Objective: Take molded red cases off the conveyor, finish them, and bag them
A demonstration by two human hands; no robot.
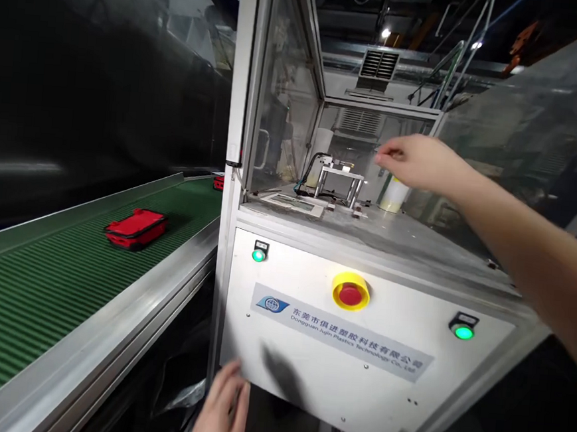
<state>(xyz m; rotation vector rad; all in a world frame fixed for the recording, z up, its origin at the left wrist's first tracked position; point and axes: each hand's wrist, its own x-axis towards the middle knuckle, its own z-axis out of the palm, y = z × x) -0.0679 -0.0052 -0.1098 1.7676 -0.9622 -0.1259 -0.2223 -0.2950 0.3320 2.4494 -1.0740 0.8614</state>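
My right hand (415,161) is raised inside the machine's opening, its fingertips pinched together; whatever they hold, if anything, is too small to make out. Just below it stands a white cylinder (394,196) with a yellow band. To the left of this hand, a small metal fixture (344,172) on posts rises from the machine's grey worktop (392,232). At the lower edge, my left hand (223,410) hovers before the white front panel (306,377). Its fingers are loosely bent, with a gap to the thumb, and I see nothing in it.
On the panel are a red stop button (350,295) in a yellow ring and two lit green buttons, left (259,254) and right (464,332). A green conveyor belt (63,291) at left carries a red case (137,228) and another red item (218,182). A frame post (240,72) divides them.
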